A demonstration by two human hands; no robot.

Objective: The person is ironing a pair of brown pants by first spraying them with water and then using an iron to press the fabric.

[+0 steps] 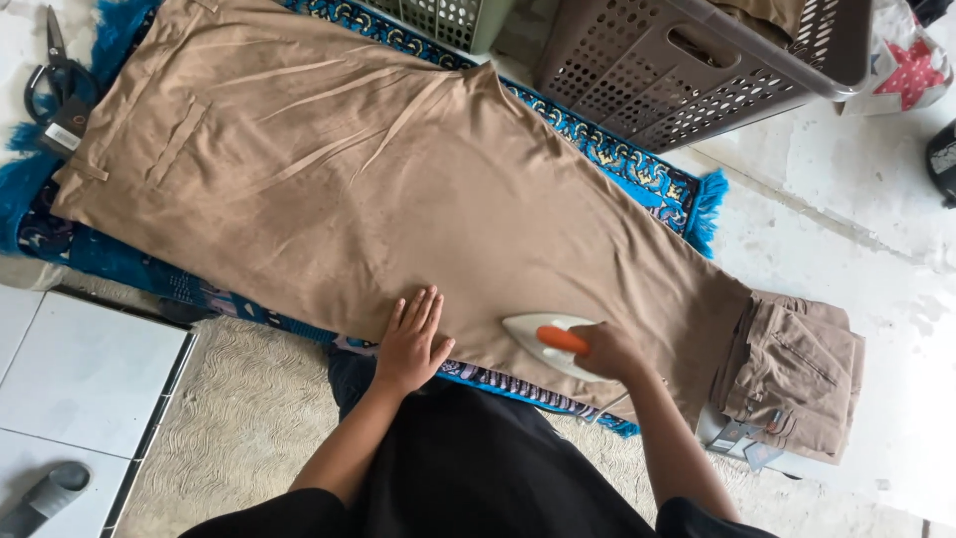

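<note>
A pair of tan trousers lies spread flat over a blue patterned mat on the floor. My left hand presses flat on the near edge of the cloth, fingers together. My right hand grips the orange handle of a white iron, which rests on the trousers just right of my left hand, its tip pointing left.
A folded stack of tan garments sits at the right end. Two perforated laundry baskets stand at the far side. Black scissors lie at the top left. A grey sandal rests on white tiles.
</note>
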